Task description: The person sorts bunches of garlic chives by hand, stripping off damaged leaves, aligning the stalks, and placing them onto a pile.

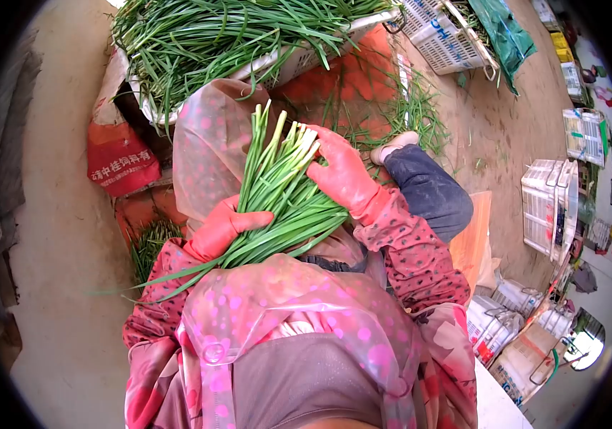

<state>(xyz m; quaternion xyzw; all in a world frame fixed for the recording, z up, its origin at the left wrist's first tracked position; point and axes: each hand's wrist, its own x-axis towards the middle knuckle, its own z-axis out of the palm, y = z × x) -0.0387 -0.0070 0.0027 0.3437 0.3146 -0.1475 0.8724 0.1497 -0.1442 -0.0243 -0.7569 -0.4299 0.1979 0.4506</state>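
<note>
A bundle of garlic chives [281,193] lies across my lap, its pale cut ends pointing up and away from me. My left hand [224,227], in a red rubber glove, is wrapped round the bundle's left side, thumb across the leaves. My right hand [341,168], gloved alike, curls against the pale stem ends on the right; its fingertips are partly behind the stems. Long leaf tips trail out at lower left past my left sleeve. Beneath is a clear apron [213,143] with pink dots over my knee.
Ahead, a white crate [299,68] is heaped with loose garlic chives [234,36]. A red sack [123,154] sits at its left. Scraps of leaf [420,114] litter the floor. White baskets [456,46] stand at the upper right, with more crates [549,207] along the right side.
</note>
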